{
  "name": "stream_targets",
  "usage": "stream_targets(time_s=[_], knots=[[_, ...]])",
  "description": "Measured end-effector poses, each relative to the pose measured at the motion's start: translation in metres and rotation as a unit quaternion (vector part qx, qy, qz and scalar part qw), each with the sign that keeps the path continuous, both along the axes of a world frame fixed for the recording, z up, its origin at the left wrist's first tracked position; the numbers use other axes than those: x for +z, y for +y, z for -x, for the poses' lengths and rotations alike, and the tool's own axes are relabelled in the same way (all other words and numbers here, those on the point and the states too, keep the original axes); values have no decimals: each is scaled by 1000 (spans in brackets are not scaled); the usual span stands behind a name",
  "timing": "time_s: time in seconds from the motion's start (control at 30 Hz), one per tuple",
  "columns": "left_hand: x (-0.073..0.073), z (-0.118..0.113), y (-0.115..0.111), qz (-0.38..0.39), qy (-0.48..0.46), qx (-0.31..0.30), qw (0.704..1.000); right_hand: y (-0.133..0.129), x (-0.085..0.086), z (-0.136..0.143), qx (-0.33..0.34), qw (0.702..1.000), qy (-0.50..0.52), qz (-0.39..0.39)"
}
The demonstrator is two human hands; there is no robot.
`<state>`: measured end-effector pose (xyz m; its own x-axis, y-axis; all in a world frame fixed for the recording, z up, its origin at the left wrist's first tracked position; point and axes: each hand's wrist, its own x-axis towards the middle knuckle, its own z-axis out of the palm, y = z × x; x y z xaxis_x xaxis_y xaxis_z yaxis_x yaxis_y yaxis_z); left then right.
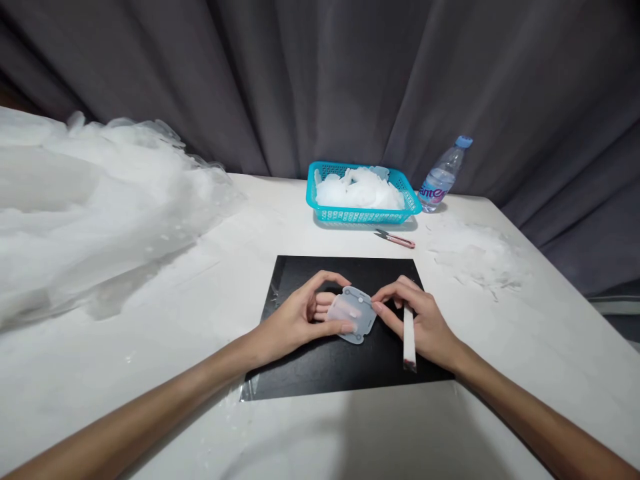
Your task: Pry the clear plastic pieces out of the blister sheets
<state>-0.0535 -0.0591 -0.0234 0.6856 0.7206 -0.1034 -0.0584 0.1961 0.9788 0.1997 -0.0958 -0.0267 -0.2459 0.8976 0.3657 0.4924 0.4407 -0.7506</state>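
A thin, translucent flat piece (367, 319) with rounded corners, small holes and dark line markings is held over a black mat (310, 373). My left hand (313, 310) grips it from the left, thumb across its face and fingers behind it. At its right edge, the thumb and index finger of my right hand (417, 313) are pinched together, touching the rim; whether they hold a scrap there is too small to tell. Tucked in that same hand is a flat white stick (409, 340) with a dark, reddish lower end, pointing towards me.
Behind the mat stand a turquoise basket (363, 216) of translucent pieces and a water bottle (441, 179). Thread snips (396, 239) lie before the basket. A large translucent heap (100, 200) covers the left side; thin scraps (480, 257) lie at right. A grey curtain (340, 80) hangs behind.
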Motion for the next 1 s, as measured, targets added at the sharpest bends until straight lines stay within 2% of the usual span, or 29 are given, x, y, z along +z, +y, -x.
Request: stream_targets(time_s=[0.23, 0.37, 0.53, 0.7, 1.0], knots=[[7, 0, -2, -80, 77, 71, 991, -1, 2, -1, 33, 999, -23, -30], [10, 1, -1, -145, 137, 61, 978, -1, 3, -2, 27, 999, -20, -25], [9, 1, 0, -164, 165, 43, 972, -2, 4, 2, 79, 995, -15, -63], [10, 0, -2, -173, 164, 40, 970, -3, 1, 4, 70, 995, 6, -66], [9, 3, -5, -191, 154, 89, 965, -3, -1, 3, 40, 998, 8, -51]])
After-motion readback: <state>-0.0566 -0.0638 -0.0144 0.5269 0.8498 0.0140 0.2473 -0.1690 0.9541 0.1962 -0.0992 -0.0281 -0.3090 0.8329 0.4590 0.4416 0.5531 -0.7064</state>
